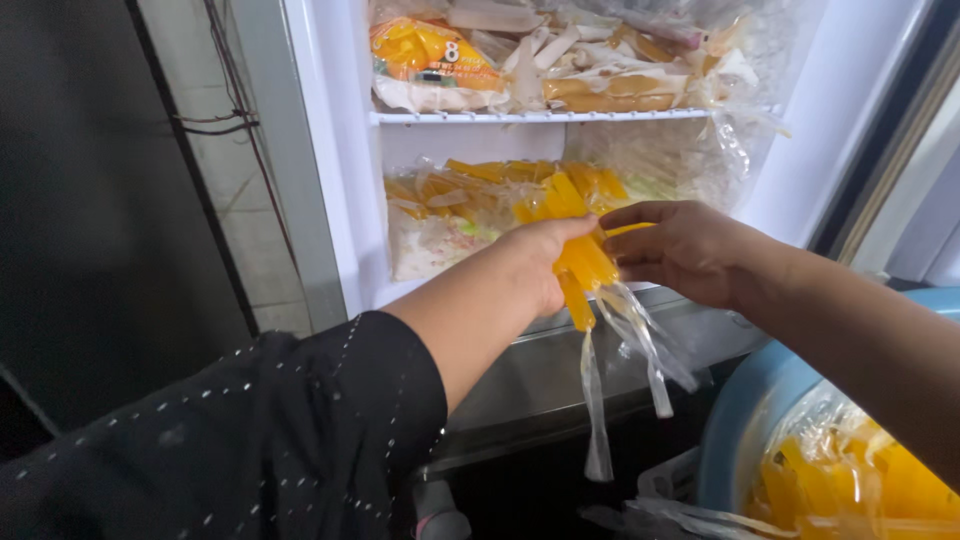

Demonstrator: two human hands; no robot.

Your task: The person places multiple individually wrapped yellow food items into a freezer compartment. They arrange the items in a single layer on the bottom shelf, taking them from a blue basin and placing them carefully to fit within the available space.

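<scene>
A bunch of orange ice pops (583, 262) in long clear tubes is gripped by both hands in front of the open freezer (330, 200). The left hand (530, 275) is closed around the bunch from the left; the right hand (680, 250) is clamped on it from the right, fingers curled over the top. The hands are close together, with only the bunch between them. The empty clear tails (625, 350) of the tubes hang loose below the hands, past the front edge of the lower shelf.

The bunch is held just at the front edge of the lower shelf, not yet resting on it. Behind it, a pile of similar orange ice pops (480, 185) is already stacked across the lower shelf, beside a clear bag (660, 160) at the right rear. The upper wire shelf (540, 117) is packed with bags of pale and yellow frozen goods (560, 60).

Progress estimate: partly done. One pile is seen on the lower shelf and one bunch in hand. A blue tub (740, 420) at the lower right edge of the view is seen holding many more orange ice pops (850, 480) in plastic, so a good share appears left. Whether the bunch is going in or coming out cannot be told from this view.
</scene>
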